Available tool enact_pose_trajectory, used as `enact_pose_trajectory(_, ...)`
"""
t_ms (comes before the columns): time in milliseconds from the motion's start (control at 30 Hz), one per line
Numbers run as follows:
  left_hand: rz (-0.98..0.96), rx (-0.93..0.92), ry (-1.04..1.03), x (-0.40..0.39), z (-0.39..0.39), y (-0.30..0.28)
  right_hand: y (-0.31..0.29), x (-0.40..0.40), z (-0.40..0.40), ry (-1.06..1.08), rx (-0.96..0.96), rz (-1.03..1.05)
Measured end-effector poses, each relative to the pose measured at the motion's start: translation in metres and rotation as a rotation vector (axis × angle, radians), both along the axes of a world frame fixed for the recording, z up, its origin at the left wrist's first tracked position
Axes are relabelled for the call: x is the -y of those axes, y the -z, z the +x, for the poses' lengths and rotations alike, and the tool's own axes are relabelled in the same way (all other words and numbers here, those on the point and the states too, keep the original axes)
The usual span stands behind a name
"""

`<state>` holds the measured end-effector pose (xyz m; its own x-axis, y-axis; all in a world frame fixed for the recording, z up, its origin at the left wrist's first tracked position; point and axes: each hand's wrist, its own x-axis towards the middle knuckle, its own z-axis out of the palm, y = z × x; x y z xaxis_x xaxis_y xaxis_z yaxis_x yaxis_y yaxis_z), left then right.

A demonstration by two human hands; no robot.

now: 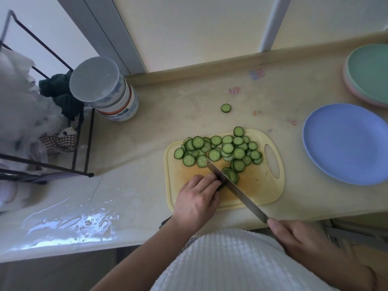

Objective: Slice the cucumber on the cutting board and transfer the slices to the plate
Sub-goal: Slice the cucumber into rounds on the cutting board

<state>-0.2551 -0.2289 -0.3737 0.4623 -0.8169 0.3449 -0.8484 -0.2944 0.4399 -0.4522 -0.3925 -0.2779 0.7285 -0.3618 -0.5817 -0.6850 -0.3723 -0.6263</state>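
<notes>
Gripping knife (235, 189) w/ our right hand (298, 238), we're pinning cucumber end (220, 186) under left hand (198, 201) fingertips; slices (218, 151) are piling along cutting board (258, 187) far edge.

Left hand (198, 198) pinning cucumber stub (220, 186), right hand (298, 238) gripping knife (235, 190), slices (220, 150) across cutting board (262, 185).

Matt yellow plastic cutting board (260, 185), shiny metal knife blade (235, 189), matt blue plate (346, 143).
</notes>
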Motion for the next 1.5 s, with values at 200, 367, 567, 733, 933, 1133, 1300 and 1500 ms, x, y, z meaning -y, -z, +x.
enact_pose_trajectory(200, -0.011, -0.012, 0.007, 0.0, -0.001, 0.0, 0.021, -0.004, 0.003, 0.01, -0.042, -0.02)
enact_pose_trajectory(367, -0.028, -0.034, -0.015, 0.0, -0.003, 0.0, 0.023, -0.004, 0.005, 0.036, -0.008, -0.044)
enact_pose_trajectory(567, -0.044, -0.032, -0.028, 0.001, -0.003, -0.002, 0.004, -0.003, 0.006, 0.028, 0.012, -0.023)
enact_pose_trajectory(733, -0.029, -0.024, -0.029, 0.001, -0.004, -0.003, -0.007, -0.004, 0.003, -0.018, 0.052, -0.06)
enact_pose_trajectory(933, -0.037, -0.022, -0.029, 0.002, -0.004, -0.003, -0.004, -0.008, 0.005, 0.015, 0.027, -0.019)
enact_pose_trajectory(1133, -0.029, -0.032, -0.026, 0.002, -0.005, -0.002, 0.015, -0.008, 0.018, -0.028, 0.008, -0.008)
enact_pose_trajectory(1300, -0.029, -0.052, -0.032, 0.001, -0.006, -0.002, 0.015, -0.006, 0.016, -0.022, 0.001, -0.032)
enact_pose_trajectory(1500, -0.018, -0.074, -0.039, 0.001, -0.004, -0.003, -0.003, -0.003, 0.008, -0.035, 0.022, -0.075)
